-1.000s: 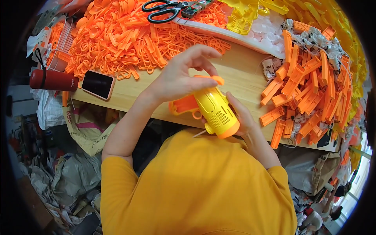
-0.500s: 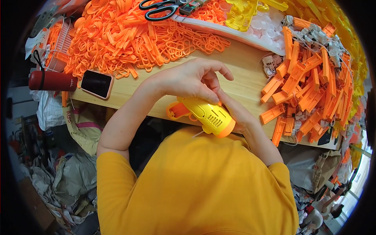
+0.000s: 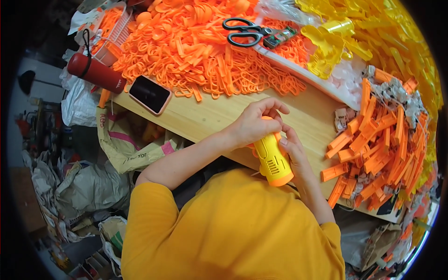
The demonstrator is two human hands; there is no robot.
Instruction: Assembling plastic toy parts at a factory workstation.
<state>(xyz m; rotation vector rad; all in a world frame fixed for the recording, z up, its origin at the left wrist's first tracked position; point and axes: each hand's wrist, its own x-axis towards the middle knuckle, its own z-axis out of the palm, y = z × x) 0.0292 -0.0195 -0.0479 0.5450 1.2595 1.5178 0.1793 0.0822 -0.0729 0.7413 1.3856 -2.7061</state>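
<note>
Over the near edge of the table is a yellow plastic toy housing [image 3: 274,159] with slotted vents and an orange end ring. It points down toward my shirt. My left hand [image 3: 258,122] is closed over its far end, thumb and fingers bent around it. On its right side my right hand [image 3: 296,150] grips it, with the thumb against the yellow shell. An orange part shows at the housing's left, mostly covered by my left wrist. What the fingertips touch at the far end is hidden.
Loose orange clips and parts [image 3: 205,56] heap at the back left, with scissors [image 3: 245,33] beside them. A phone [image 3: 150,94] and red bottle [image 3: 95,73] lie left. Orange wired parts [image 3: 373,144] pile right; yellow shells [image 3: 387,42] lie behind. A sack [image 3: 121,144] hangs at the table edge.
The view has turned, so the table now slants down to the right. The housing has swung from slanted to more upright, and my left hand has closed further over its far end.
</note>
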